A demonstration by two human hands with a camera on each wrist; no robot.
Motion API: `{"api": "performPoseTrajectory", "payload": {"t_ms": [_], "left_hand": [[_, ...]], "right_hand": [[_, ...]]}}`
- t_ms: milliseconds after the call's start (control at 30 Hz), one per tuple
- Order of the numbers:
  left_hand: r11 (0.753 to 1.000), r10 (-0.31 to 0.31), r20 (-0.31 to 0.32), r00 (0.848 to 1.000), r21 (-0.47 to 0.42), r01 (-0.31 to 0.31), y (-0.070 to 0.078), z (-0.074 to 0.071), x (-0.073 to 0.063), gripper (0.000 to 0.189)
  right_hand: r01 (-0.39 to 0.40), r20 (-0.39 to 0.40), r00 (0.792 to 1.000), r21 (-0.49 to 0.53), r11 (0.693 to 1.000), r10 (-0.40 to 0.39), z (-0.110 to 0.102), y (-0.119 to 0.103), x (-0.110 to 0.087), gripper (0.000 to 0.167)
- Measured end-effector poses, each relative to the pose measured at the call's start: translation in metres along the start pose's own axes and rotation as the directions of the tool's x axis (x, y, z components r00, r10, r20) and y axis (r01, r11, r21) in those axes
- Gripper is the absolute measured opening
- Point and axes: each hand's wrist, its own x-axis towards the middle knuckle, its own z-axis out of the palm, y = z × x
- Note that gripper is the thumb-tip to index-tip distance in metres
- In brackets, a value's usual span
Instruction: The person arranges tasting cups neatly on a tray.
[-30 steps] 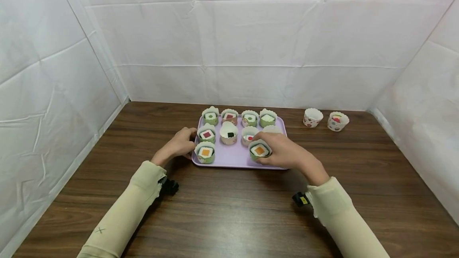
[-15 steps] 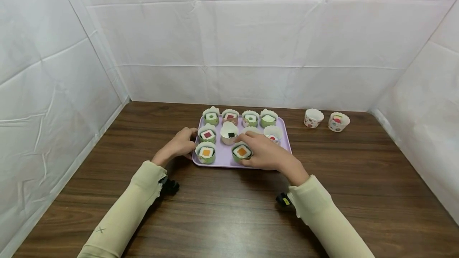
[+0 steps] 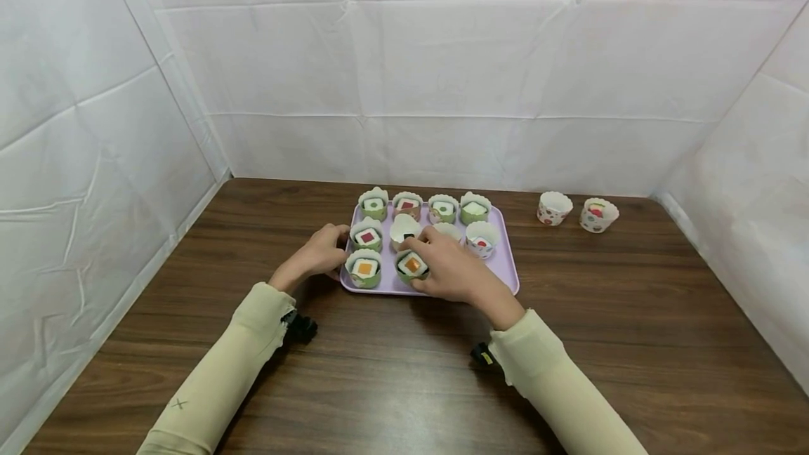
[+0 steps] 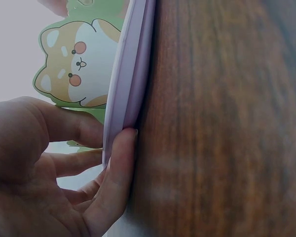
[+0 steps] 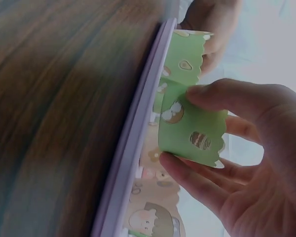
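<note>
A lilac tray carries several scalloped paper baking cups, many holding white sushi-like pieces with coloured centres. My right hand grips a green paper cup in the tray's front row; inside sits a white piece with an orange square and dark edge. In the right wrist view, the thumb and fingers lie on opposite sides of this cup. My left hand holds the tray's left rim, with fingers on the rim in the left wrist view. Beside it stands another green cup with an orange-centred piece.
Two white patterned paper cups, one plain inside and one with a red-and-green piece, stand on the brown wooden table right of the tray. White sheeting encloses the back and sides.
My right hand has carried the green cup leftward along the tray's front row, towards the other orange-centred cup. The left hand has stayed at the tray's left rim.
</note>
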Motion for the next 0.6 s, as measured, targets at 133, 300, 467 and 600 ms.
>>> {"api": "performPoseTrajectory", "payload": {"t_ms": [133, 300, 467, 600], "left_hand": [[1.0, -0.001, 0.002, 1.0, -0.002, 0.001, 0.0, 0.0, 0.001, 0.056], [1.0, 0.015, 0.003, 1.0, -0.012, -0.015, 0.001, 0.0, 0.001, 0.055], [1.0, 0.015, 0.004, 1.0, -0.009, -0.015, 0.001, 0.0, 0.001, 0.056], [1.0, 0.002, 0.007, 1.0, -0.01, -0.002, 0.001, 0.0, -0.001, 0.057]], "right_hand": [[-0.001, 0.007, 1.0, 0.012, 1.0, 0.001, 0.004, -0.003, 0.003, 0.055], [-0.018, 0.022, 1.0, 0.015, 1.0, 0.018, 0.007, -0.006, 0.005, 0.062], [-0.03, 0.029, 0.999, 0.022, 0.999, 0.029, 0.009, -0.007, 0.004, 0.064], [-0.03, 0.047, 0.998, 0.025, 0.999, 0.029, 0.012, -0.007, 0.005, 0.064]]}}
